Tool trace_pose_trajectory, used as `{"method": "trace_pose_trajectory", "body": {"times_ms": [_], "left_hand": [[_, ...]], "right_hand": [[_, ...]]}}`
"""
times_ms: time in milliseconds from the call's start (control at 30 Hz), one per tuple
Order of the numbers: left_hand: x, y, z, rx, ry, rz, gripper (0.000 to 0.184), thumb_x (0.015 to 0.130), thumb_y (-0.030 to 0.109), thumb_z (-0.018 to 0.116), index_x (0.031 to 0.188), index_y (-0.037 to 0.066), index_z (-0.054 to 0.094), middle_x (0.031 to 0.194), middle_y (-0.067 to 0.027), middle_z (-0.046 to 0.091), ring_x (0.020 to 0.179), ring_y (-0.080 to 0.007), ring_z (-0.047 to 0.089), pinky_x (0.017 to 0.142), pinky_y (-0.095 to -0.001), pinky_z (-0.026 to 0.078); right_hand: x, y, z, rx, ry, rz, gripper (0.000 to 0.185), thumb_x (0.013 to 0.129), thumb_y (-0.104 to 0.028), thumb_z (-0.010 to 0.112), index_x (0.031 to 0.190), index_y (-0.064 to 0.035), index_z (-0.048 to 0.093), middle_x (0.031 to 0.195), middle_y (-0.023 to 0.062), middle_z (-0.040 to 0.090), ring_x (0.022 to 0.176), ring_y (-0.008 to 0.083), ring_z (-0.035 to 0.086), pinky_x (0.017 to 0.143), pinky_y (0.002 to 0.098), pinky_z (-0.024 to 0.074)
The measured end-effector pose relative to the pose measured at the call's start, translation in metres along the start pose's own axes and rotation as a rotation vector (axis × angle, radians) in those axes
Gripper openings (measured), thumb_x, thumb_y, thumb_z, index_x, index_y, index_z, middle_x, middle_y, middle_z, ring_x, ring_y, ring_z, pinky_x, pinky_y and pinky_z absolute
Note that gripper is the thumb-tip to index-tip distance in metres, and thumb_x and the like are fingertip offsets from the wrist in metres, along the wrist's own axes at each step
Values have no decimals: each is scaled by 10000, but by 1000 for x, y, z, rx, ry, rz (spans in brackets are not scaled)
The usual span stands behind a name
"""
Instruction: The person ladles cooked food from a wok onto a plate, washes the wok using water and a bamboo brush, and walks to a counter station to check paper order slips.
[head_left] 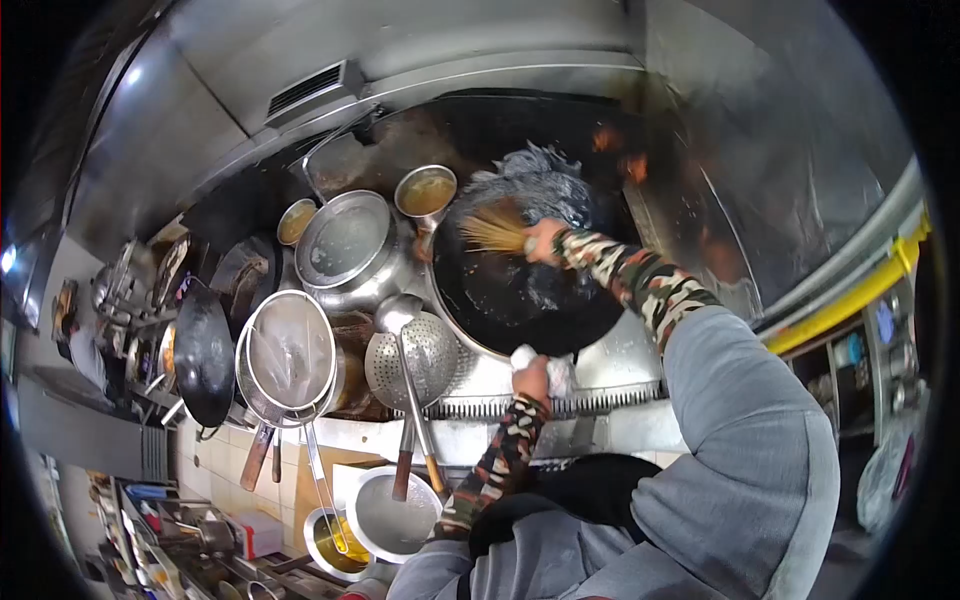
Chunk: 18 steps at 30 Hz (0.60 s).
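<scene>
A large black wok (520, 325) sits on the stove, with water splashing at its far side. Over the wok, my right hand (547, 242) is closed around a bamboo brush (493, 231), whose bristles fan out to the left inside the wok. My left hand (532, 380) grips a white cloth (558, 377) at the wok's near rim. Left of the wok lie a perforated skimmer (440, 365) and a ladle (398, 313), their handles pointing toward me.
Further left are a metal pot (345, 238), a mesh strainer (290, 350), a second wok (206, 357) and two small metal cups with yellowish liquid. A white bowl (395, 512) stands below. A person's sleeve shows at the far left.
</scene>
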<state>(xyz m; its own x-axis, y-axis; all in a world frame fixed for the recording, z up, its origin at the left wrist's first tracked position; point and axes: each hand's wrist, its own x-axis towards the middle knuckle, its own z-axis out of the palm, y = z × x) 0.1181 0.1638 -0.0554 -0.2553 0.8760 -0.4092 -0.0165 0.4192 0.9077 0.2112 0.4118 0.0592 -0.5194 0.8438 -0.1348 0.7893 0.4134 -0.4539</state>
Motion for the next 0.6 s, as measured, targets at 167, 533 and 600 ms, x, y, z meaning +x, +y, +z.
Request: {"method": "trace_pose_trajectory", "body": {"times_ms": [167, 533, 600], "left_hand": [[-21, 11, -23, 40, 162, 86, 455, 750, 296, 630, 823, -152, 592, 679, -191, 602, 606, -251, 507, 615, -403, 430], [-91, 77, -111, 151, 350, 168, 249, 706, 161, 592, 735, -85, 618, 696, -71, 612, 602, -178, 555, 579, -332, 444], [-104, 93, -115, 193, 350, 201, 245, 702, 156, 590, 737, -86, 615, 698, -71, 612, 605, -177, 558, 583, -330, 447]], "right_hand": [[-166, -19, -9, -245, -440, -114, 648, 667, -271, 677, 1294, -179, 541, 1029, 140, 667, 848, 260, 663, 722, 375, 555], [-252, 47, -135, 9, 218, 242, 587, 672, -276, 668, 1222, -83, 592, 1001, 231, 651, 942, 347, 634, 876, 366, 473], [-248, 43, -139, 27, 152, 251, 604, 675, -288, 688, 1234, -84, 581, 1057, 216, 644, 963, 334, 632, 881, 357, 474]]}}
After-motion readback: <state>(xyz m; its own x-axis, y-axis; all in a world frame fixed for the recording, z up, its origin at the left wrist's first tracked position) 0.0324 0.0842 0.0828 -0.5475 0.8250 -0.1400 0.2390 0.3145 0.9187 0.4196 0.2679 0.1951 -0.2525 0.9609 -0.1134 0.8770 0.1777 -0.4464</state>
